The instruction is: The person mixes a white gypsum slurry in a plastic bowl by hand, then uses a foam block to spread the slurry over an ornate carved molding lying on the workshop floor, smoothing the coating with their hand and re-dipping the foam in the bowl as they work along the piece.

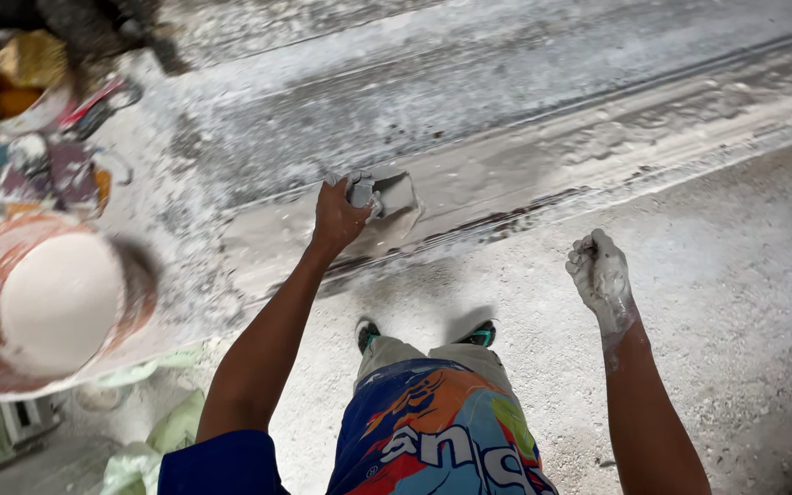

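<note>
Head view: I look straight down a dusty wall face onto the person's arms, legs and a gritty floor.
Left hand: raised against the wall, fingers wrapped tight round the handle of a plastering trowel.
Trowel: blade lies flat on a long pale band of wet plaster that runs across the wall; grey smears on blade and handle. It sits at the left end of the freshly smoothed stretch.
Right hand: held free in the air, away from the wall, fingers curled into a loose fist, coated in grey-white plaster up past the wrist. I cannot tell whether anything sits inside the fist.
Gap between hands: well apart, the right one lower in frame.
Bucket: orange-brown rim, filled with pale plaster mix, at far left, blurred.
Clutter above bucket: tools and a red-handled item, too blurred to name.
Floor: grey grit and dust; green sheeting crumpled at lower left.
Person: blue sleeve, patterned shorts, dark shoes with green trim close to the wall base.
</note>
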Motion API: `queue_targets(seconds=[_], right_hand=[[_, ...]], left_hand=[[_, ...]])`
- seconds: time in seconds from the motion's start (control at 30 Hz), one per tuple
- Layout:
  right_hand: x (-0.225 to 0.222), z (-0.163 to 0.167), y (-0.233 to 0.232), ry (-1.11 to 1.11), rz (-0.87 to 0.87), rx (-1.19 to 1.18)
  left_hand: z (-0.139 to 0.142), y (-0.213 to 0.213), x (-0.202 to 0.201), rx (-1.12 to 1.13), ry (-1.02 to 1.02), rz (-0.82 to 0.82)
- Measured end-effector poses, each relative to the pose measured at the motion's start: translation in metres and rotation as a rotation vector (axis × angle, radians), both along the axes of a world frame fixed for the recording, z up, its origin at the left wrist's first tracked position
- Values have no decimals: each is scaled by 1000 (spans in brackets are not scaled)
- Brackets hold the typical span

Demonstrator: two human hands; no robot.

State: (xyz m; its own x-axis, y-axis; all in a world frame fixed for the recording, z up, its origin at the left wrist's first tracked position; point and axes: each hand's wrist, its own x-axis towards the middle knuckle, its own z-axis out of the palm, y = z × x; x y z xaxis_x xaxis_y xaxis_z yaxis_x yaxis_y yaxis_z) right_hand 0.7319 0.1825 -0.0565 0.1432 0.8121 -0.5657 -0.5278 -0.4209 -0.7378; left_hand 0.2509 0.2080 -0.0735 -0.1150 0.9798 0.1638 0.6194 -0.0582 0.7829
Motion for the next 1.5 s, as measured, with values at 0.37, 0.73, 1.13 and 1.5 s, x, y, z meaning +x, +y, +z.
queue_targets(seconds=[0.37, 0.73, 1.13, 1.5], right_hand=[[185, -25, 13, -13, -87, 57], [360, -23, 59, 68, 57, 244], [552, 11, 202, -158, 55, 82], [773, -34, 325, -109, -44, 50]], left_hand=[[18, 92, 141, -135, -41, -106], [5, 206, 344, 0, 266, -124], [7, 312, 570, -90, 200, -162], [30, 401, 774, 58, 343, -348]])
